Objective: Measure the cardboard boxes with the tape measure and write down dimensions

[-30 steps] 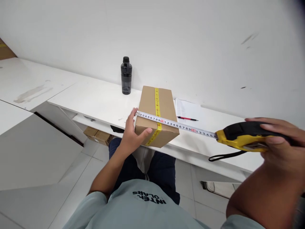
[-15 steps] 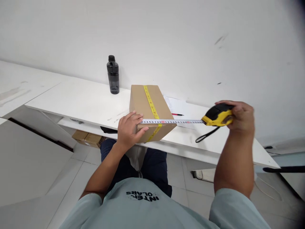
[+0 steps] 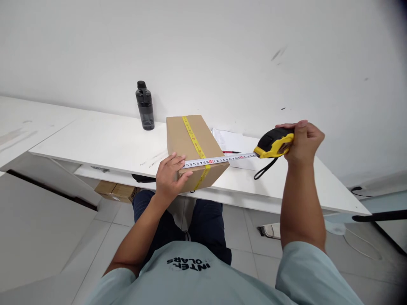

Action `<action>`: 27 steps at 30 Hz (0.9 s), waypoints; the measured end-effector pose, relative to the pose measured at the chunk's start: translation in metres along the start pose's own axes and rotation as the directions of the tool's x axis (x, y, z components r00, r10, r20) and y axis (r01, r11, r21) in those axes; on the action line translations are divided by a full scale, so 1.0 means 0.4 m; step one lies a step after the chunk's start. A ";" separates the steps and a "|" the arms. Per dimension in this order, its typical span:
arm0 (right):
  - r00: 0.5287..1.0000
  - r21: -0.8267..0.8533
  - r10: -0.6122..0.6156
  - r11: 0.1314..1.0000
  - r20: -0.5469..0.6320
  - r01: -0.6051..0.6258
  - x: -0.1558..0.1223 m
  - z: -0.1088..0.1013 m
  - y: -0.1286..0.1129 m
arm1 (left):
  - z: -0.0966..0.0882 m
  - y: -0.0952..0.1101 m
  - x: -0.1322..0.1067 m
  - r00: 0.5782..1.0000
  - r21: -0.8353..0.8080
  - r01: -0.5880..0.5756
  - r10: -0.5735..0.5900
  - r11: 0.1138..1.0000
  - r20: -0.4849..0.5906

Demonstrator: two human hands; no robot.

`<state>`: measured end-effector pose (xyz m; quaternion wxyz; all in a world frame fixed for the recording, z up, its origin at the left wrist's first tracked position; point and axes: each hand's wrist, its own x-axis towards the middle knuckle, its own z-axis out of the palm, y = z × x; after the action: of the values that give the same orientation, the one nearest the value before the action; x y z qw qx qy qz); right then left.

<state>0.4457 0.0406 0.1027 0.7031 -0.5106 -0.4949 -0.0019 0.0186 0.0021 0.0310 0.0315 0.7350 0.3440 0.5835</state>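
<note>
A brown cardboard box (image 3: 206,140) with a strip of yellow printed tape sits at the front of the white table. My left hand (image 3: 168,178) is at its near left corner, fingers holding the end of the pulled-out blade (image 3: 224,159) there. The blade runs along the near top edge and on past the box's right side. Its black and yellow tape measure (image 3: 276,143) is gripped in my right hand (image 3: 305,142), raised over the table, a black wrist strap hanging below. The blade's very tip is hidden by my left fingers.
A dark water bottle (image 3: 145,108) stands at the back left by the wall. White paper (image 3: 227,137) and a red and black pen (image 3: 231,152) lie right of the box. Cardboard cartons (image 3: 116,191) are under the table at left.
My right hand has brought the tape measure closer to the box, and less blade is out. The blade now slopes up towards the right. The camera view has shifted slightly.
</note>
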 end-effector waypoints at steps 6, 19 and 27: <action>0.995 0.162 -0.096 0.982 -0.002 0.095 -0.112 0.136 -0.085 | 0.005 -0.002 0.014 1.000 -0.050 -0.006 0.007 0.999 0.016; 0.978 0.210 -0.193 0.962 0.075 0.174 -0.203 0.158 -0.158 | -0.001 -0.039 0.013 0.982 -0.006 -0.185 0.185 0.983 -0.044; 0.904 0.012 -0.412 0.910 0.110 0.414 -0.207 0.155 -0.170 | 0.001 -0.071 0.027 0.976 -0.049 -0.217 0.215 0.975 -0.034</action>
<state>0.3260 0.0110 0.0931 0.6555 -0.3976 -0.6297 -0.1254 0.0066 0.0297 0.0270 -0.0176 0.7585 0.2470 0.6028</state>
